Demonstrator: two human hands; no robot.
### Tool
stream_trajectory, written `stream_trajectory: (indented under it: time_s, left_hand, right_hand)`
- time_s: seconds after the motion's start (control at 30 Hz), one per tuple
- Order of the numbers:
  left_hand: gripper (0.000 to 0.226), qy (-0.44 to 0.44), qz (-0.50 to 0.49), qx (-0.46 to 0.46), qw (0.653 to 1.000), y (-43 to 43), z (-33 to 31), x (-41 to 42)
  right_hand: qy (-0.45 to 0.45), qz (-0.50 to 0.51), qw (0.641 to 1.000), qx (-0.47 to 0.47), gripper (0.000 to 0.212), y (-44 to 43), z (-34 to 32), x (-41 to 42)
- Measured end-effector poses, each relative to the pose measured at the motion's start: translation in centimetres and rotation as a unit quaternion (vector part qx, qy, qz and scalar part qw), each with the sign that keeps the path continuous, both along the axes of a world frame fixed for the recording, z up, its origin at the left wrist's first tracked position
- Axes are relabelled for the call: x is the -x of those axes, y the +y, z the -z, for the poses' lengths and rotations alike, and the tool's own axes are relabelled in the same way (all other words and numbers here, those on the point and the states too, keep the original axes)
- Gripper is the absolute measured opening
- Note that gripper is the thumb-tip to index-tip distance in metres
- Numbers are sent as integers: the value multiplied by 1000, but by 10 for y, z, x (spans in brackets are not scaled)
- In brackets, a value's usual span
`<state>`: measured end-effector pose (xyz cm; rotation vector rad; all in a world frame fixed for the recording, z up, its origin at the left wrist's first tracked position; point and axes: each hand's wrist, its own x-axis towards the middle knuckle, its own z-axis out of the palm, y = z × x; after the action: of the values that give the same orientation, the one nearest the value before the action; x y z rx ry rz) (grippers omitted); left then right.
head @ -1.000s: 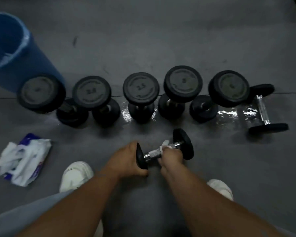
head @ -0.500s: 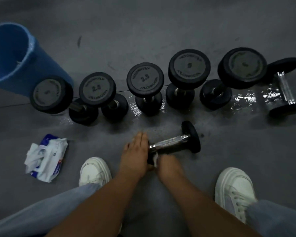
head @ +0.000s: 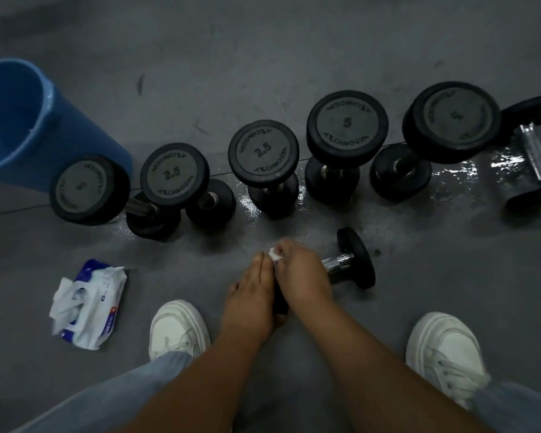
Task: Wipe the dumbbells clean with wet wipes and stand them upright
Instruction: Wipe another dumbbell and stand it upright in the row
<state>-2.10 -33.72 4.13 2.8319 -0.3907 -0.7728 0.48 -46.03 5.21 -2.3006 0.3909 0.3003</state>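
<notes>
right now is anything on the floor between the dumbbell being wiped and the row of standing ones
Nothing visible. Only bare wet floor lies between the small dumbbell and the upright row. The wipes pack sits off left. The right hand grips a wet wipe.

Blue bin far left on grey floor, left sneaker, right sneaker nearer.

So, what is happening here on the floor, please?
A person is cleaning a small dumbbell that lies on the floor. The right hand pinches a wipe at its near end, and the left hand rests flat against that end. Five dumbbells already stand upright in a row behind it. One more dumbbell lies at the far right. The wipe pack lies to the left.
</notes>
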Motion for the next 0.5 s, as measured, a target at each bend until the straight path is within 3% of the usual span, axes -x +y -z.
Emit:
stream_trajectory:
  time_s: [0.13, 0.2, 0.27, 0.3, 0.4, 0.43, 0.5]
  left_hand:
    - [120, 8, -1, 1, 1000, -1, -1, -3]
    - [119, 6, -1, 2, 1000, 0, -1, -4]
    - [119, 11, -2, 4, 1000, -1, -3, -5]
    - [119, 13, -2, 3, 1000, -1, -4, -5]
    - [121, 27, -11, 1, 1000, -2, -6, -5]
    - [120, 34, -12, 1, 999, -1, -5, -5]
    - [114, 30, -17, 13, 999, 0, -5, -5]
  right_hand:
    - [129, -78, 988, 44, 15, 0, 12, 19]
    - [166, -35, 985, 19, 18, -2, 16, 34]
    - [200, 59, 974, -87, 19, 2, 20, 44]
    - [222, 129, 953, -160, 19, 4, 21, 46]
    - [251, 351, 820, -375, 17, 8, 15, 45]
    - [225, 373, 810, -392, 14, 7, 11, 42]
    - [131, 329, 878, -321, 10, 12, 6, 32]
